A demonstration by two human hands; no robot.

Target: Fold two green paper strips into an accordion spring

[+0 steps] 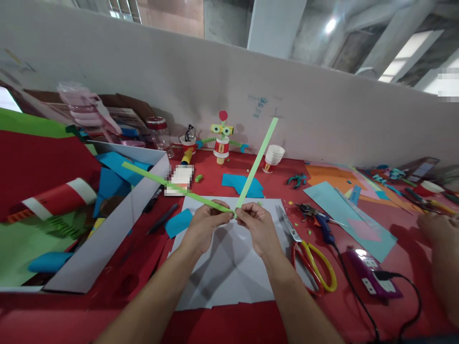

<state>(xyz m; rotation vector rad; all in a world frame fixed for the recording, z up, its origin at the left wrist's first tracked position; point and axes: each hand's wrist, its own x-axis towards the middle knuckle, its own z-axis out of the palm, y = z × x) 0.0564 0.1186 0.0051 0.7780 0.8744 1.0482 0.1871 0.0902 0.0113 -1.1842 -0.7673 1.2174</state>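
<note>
Two long light-green paper strips meet at their near ends over the white paper sheet point(229, 282). My left hand point(208, 224) pinches the end of the left paper strip point(172, 186), which runs up and to the left. In my right hand point(256, 222) is the end of the right paper strip point(257, 160), slanting up toward the wall. Fingertips of both hands nearly touch where the strips join; whether they are stuck or folded there cannot be made out. Red-and-yellow scissors point(311, 267) lie just right of my right hand.
A paper-cup robot figure point(221, 145) and stacked cups point(274, 156) stand by the wall. At left is a box point(118, 215) with craft pieces. A glue gun point(324, 227), its cord and a purple power strip point(373, 274) lie right. Another person's hand point(439, 239) is at far right.
</note>
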